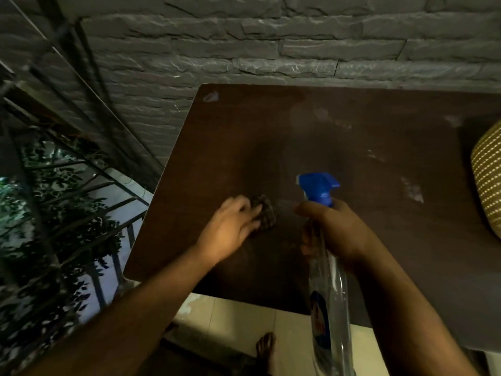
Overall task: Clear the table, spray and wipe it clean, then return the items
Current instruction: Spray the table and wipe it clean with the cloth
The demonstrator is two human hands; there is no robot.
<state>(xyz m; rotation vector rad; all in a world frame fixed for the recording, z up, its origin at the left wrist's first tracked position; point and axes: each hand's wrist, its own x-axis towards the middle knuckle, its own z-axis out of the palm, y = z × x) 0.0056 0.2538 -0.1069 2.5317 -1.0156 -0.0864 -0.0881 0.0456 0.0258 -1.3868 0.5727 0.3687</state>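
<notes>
dark brown bench (352, 137); clear spray bottle (329, 289) with blue nozzle; mustard cushion (488, 175) dotted white; grey brick wall (244, 36).

No readable text anywhere

The spray bottle (326, 294) carries a blue and white label low on its clear body, yet its print is too blurred and dim to make out; no letters, numbers or brand can be read there or elsewhere.

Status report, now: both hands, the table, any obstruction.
Left hand presses dark cloth on table. Right hand grips spray bottle, nozzle forward. Smears remain far side. Nothing blocking.
</notes>
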